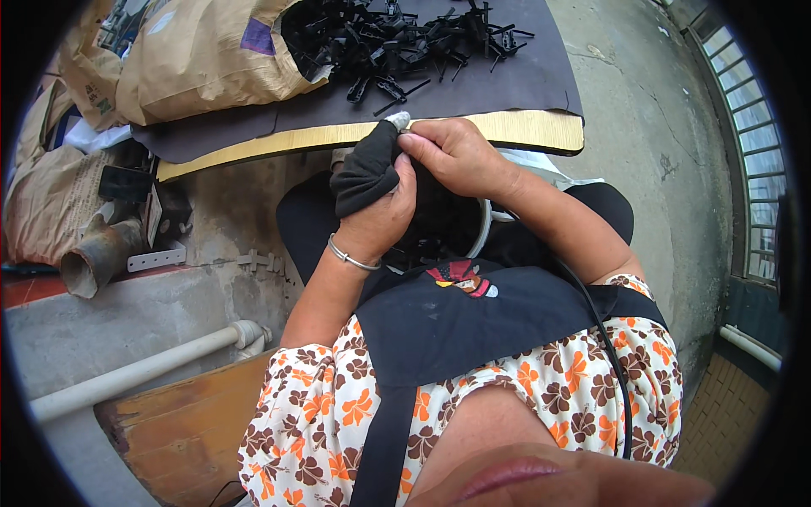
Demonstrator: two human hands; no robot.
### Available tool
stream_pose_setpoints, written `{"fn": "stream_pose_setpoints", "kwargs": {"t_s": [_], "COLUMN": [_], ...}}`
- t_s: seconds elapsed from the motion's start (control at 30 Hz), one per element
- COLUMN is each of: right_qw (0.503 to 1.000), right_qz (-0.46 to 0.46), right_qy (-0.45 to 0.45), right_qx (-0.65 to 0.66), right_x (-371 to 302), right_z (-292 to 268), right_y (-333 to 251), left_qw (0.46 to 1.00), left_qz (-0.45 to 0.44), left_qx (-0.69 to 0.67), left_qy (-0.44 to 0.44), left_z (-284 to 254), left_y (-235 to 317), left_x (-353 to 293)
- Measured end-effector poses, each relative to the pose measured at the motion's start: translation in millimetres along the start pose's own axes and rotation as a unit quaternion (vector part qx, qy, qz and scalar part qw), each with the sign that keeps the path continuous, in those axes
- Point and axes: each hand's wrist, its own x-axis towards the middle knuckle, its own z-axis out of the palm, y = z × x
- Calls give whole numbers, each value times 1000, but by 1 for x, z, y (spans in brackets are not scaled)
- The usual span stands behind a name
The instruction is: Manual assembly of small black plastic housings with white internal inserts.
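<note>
My left hand (376, 221), with a bangle at its wrist, is raised at the table's front edge. Dark cloth (361, 182), perhaps part of a glove, covers its fingers, and a pale grey tip (398, 120) sticks out at its top. Just beside that tip, the thumb and fingers of my right hand (460, 156) are pinched together. The left thumb reaches up to the right fingers. Whatever small thing lies between the two hands is too hidden to name. Beyond them, a heap of black plastic parts (397, 46) lies on the dark table cover (253, 127).
A brown paper sack (198, 63) lies on the table beside the heap. Between my knees stands a container with a white rim (483, 228). More sacks (55, 203) and a rusty metal pipe (100, 258) are at the left. A barred window (752, 144) is at the right.
</note>
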Motion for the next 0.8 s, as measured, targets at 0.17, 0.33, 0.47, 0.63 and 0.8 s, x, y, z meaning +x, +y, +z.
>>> {"fn": "stream_pose_setpoints", "kwargs": {"t_s": [0.17, 0.33, 0.47, 0.63, 0.8], "right_qw": [999, 982, 996, 991, 994], "right_qz": [-8, 6, -26, 8, 1], "right_qy": [-38, -136, -82, -64, -88], "right_qx": [19, -133, -39, 114, 69], "right_x": [0, 1, 1, 1, 0], "right_z": [-18, -26, -27, -18, -21], "right_y": [-6, -4, -2, -1, -9], "left_qw": [966, 827, 863, 903, 912], "left_qz": [-130, -260, -251, -208, -172], "left_qx": [-222, -498, -439, -373, -367], "left_qy": [1, -14, 22, -50, -66], "left_z": [-11, -24, -18, -15, -12], "left_y": [5, 4, -5, 0, -5], "left_x": [9, 8, 6, 5, 3]}}
